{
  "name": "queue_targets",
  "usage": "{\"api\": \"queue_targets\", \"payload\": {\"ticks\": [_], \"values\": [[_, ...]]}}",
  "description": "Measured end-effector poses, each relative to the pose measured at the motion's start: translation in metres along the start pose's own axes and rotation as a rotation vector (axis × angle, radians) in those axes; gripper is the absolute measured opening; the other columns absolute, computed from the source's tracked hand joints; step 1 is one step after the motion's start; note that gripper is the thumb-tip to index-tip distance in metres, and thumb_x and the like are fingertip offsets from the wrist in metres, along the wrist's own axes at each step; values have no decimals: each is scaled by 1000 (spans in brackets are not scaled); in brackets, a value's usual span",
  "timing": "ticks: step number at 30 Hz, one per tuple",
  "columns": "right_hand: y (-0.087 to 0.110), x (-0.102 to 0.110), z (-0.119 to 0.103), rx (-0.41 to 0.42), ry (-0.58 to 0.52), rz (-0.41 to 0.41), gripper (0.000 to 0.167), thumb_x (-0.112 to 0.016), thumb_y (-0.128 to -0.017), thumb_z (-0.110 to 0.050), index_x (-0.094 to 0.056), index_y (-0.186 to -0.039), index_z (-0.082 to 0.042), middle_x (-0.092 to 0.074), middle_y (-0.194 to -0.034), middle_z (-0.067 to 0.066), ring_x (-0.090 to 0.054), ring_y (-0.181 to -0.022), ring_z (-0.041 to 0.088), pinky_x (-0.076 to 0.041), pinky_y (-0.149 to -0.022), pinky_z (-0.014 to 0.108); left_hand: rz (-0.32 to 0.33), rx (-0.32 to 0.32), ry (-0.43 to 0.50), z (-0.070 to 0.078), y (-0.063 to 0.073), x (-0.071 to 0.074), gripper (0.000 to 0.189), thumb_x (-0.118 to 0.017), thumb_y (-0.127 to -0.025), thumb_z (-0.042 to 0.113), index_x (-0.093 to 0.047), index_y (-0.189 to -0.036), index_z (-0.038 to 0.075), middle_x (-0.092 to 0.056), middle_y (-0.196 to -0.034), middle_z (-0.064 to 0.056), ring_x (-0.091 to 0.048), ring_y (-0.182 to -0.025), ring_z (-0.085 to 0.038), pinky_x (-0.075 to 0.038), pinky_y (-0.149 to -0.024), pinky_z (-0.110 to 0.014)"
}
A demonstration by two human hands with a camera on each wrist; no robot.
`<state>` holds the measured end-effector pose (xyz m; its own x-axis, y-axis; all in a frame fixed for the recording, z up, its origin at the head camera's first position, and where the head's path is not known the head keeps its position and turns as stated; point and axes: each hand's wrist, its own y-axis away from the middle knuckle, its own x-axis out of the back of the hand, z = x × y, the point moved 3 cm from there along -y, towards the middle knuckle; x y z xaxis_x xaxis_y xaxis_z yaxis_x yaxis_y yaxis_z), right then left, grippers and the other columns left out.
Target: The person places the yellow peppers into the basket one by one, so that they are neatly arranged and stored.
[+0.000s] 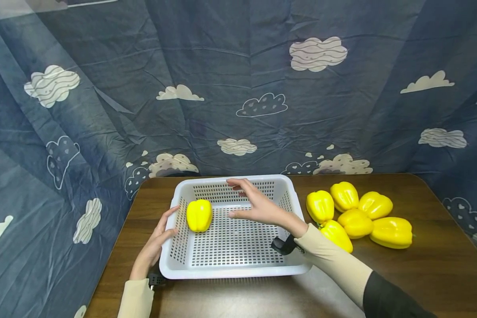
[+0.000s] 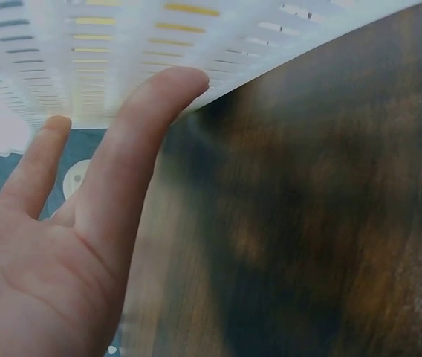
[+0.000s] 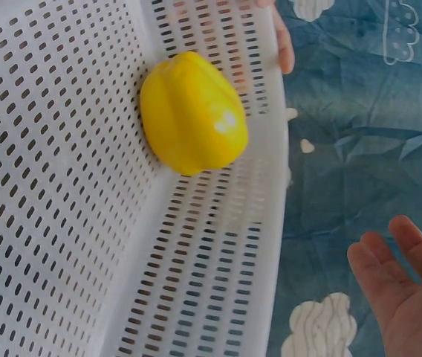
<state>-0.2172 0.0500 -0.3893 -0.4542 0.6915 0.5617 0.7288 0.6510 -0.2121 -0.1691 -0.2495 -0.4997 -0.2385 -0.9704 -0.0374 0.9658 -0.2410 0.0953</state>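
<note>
A white perforated plastic basket [image 1: 238, 270] stands on the table, with one yellow bell pepper [image 1: 199, 215] in its left part. My left hand [image 1: 156, 243] touches the basket's left side from outside, fingertips right at the rim. In the left wrist view its thumb [image 2: 140, 126] lies fairly straight against the slotted wall. Over the middle of the basket my right hand [image 1: 258, 206] is spread with thumb and fingers apart, holding nothing. The right wrist view shows the pepper [image 3: 192, 115] near the basket's corner, away from the right hand's fingers [image 3: 400, 260].
Several more yellow bell peppers [image 1: 355, 223] lie in a cluster to the right of the basket, close beside my right forearm. The brown wooden table [image 1: 433, 274] has rounded far corners. A dark blue curtain [image 1: 238, 88] with cloud prints hangs behind it.
</note>
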Motion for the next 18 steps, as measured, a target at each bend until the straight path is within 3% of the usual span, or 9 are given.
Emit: {"api": "queue_targets", "payload": {"ticks": [18], "values": [[51,30,-4,-1,-78,75,76,-74,-84,-16,-30,-146,-8,-39,-142,12,-39,-130,28,-33,-105,46,6,-2,13,3,3,-3,62,-42,-93,8,-20,-149,21,-8,-155,-17,-34,-123,-51,-46,-84,-56]]}}
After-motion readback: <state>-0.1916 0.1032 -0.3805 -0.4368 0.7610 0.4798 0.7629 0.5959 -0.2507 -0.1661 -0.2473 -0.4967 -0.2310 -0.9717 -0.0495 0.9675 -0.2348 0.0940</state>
